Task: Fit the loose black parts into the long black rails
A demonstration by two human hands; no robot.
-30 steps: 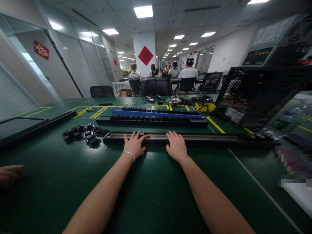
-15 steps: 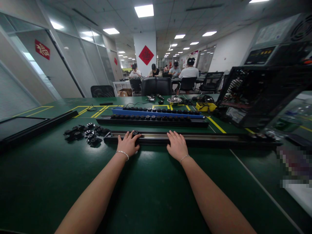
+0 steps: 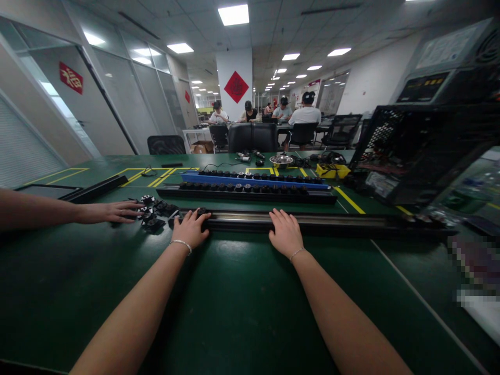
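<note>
My left hand [image 3: 190, 229] is at the left end of a long black channel rail [image 3: 238, 223] with a metallic strip inside. Its thumb and fingers close around a small black part [image 3: 202, 212] seated in the channel. Farther right, my right hand [image 3: 286, 232] lies across the same rail, fingers stretched out over it and holding no loose piece. Just left of the rail is a pile of small black parts [image 3: 150, 221], some with shiny faces. Another person's hand [image 3: 117, 211] reaches over this pile from the left.
Behind my rail lie another black rail [image 3: 250, 196] and a blue rail [image 3: 226, 180], both lined with black parts. A metal bowl [image 3: 280, 160] and a yellow box [image 3: 333, 171] stand farther back. An open computer case [image 3: 425, 151] is at right; a dark frame [image 3: 97, 188] lies left.
My left hand has slid left along the rail, and the small black part has moved with it. Another person's arm has come in from the left over the pile. My right hand stays put.
</note>
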